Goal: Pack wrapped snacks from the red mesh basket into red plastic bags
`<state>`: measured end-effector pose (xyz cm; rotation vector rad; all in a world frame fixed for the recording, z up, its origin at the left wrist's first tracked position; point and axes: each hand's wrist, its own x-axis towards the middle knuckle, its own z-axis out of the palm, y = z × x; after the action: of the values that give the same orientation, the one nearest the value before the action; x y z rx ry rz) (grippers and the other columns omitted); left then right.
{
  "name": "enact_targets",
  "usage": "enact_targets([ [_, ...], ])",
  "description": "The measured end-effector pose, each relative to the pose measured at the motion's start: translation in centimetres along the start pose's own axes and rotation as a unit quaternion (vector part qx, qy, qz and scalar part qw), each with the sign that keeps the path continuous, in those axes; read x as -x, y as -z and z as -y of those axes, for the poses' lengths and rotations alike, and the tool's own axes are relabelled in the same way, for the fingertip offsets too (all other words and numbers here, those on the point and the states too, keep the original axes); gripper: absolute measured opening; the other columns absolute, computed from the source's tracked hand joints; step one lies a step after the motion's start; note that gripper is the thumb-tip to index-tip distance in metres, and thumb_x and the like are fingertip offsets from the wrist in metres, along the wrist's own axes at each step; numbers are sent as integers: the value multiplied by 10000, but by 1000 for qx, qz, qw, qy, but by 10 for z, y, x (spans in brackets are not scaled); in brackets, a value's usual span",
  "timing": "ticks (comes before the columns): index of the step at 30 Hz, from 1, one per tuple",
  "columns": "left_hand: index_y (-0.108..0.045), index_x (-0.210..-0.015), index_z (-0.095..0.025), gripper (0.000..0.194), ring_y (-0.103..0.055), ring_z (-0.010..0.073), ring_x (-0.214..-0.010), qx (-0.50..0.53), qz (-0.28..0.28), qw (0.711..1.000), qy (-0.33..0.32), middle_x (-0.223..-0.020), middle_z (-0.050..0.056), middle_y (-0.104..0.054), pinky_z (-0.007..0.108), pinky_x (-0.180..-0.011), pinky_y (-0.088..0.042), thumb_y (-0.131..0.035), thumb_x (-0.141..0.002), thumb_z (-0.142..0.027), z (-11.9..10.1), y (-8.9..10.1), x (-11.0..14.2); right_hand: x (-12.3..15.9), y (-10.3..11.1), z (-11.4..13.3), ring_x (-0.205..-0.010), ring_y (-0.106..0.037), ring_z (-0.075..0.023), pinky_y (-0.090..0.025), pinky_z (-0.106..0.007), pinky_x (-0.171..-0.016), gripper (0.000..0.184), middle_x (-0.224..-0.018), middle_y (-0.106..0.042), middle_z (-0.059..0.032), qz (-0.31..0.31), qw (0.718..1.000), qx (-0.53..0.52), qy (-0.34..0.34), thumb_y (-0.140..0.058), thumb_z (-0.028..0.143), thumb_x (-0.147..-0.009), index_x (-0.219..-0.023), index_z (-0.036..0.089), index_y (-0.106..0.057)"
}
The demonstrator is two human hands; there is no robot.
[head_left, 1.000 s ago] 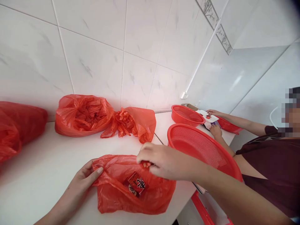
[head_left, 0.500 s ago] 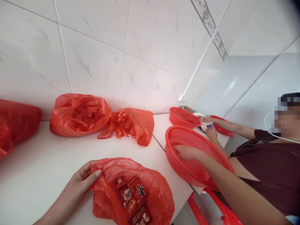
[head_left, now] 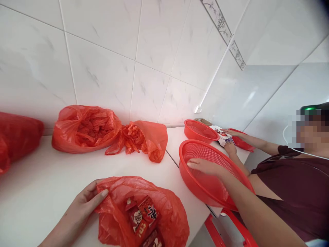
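Left hand (head_left: pixel 84 206) pinches bag (head_left: pixel 144 212) rim near counter's front edge, right hand (head_left: pixel 205 167) spread flat in colander (head_left: pixel 226 185); keep bag mouth open

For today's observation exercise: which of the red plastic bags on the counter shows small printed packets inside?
The nearest red bag, pinched by the left hand, holds printed packets; the bags by the wall show only crumpled plastic.

The crumpled red plastic bag (head_left: pixel 144 212) at the near edge of the white worktop (head_left: pixel 43 185) runs off the picture's bottom, cutting off its lowest small red packets (head_left: pixel 144 214), whose print is too small to read. Another bulging red plastic bag (head_left: pixel 17 137) is cropped at the left edge. The round red mesh plastic basket (head_left: pixel 205 151) hides the right hand's (head_left: pixel 205 168) palm.
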<state>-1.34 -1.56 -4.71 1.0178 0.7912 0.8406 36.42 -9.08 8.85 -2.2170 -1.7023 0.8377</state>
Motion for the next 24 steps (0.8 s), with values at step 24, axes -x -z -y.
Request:
enact_targets([
  [24,-589,-1023,-216,234,-643,206,-843,-25,34,997,-68,-980,53,-680,329,-770,-513,-609,-839,-359,6,2,2,92,-121,50,-658,-636,-141,-484,-256,-558,206,-930,-707,-41,-225,790,328,466,-465,189,-880,-1020,209,-615],
])
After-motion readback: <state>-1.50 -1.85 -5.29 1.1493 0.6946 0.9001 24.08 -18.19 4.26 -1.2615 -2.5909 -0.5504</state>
